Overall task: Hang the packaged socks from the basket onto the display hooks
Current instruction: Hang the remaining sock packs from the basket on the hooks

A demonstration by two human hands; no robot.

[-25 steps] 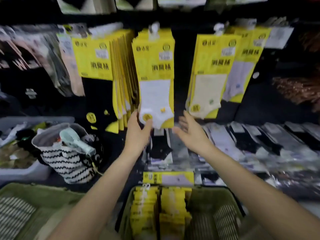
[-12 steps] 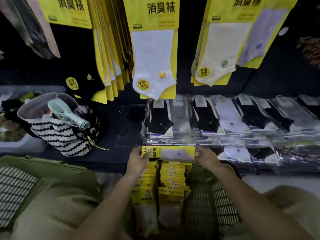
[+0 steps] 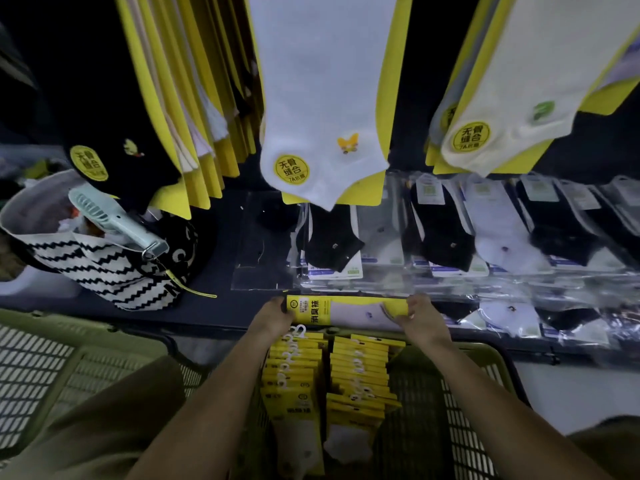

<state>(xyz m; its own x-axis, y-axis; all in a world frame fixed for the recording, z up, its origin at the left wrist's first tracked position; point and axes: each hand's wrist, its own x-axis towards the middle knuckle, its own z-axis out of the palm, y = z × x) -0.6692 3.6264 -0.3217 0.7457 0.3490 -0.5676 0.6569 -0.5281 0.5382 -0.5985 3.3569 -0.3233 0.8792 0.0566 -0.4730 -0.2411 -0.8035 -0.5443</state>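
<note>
A yellow sock pack lies sideways along the shelf's front edge, above the green mesh basket. My left hand grips its left end and my right hand grips its right end. Inside the basket stand two rows of yellow sock packs with white plastic hangers. Overhead hang yellow packs: a white sock pack in the middle, a thick bunch to its left, and a cream sock pack at the right. The hooks themselves are out of view.
A black-and-white zigzag bag holding a pale green handheld fan stands on the dark shelf at left. Clear-bagged black and white socks lie in rows on the shelf at right. A second green basket sits at lower left.
Both hands came down from the hanging white sock pack to the yellow pack on the shelf edge and took hold of its ends. The camera tilted down and moved closer.
</note>
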